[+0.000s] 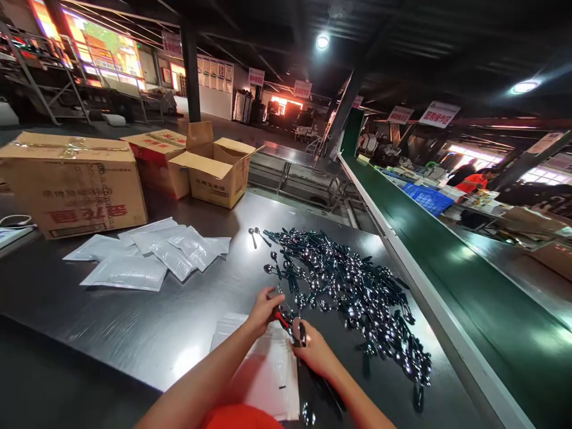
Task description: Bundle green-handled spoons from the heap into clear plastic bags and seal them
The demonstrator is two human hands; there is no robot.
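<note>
A wide heap of dark-handled metal spoons (353, 274) covers the right part of the steel table (138, 319). At the heap's near left edge, my left hand (265, 308) is closed around spoons whose handles are partly hidden, with a red patch showing beside the fingers. My right hand (313, 347) is closed on more spoons, close to the left one; a shiny bowl end sticks out above its fingers. Under my forearms lies a stack of flat white mailing bags (268, 372). Several filled white packets (129, 271) are piled on the left.
A taped carton (75, 185), a red-and-brown carton (156, 158) and an open carton (214, 179) stand along the table's far left. A green conveyor belt (429, 256) with a pale rail runs along the right. Another person in red (476, 182) is beyond it.
</note>
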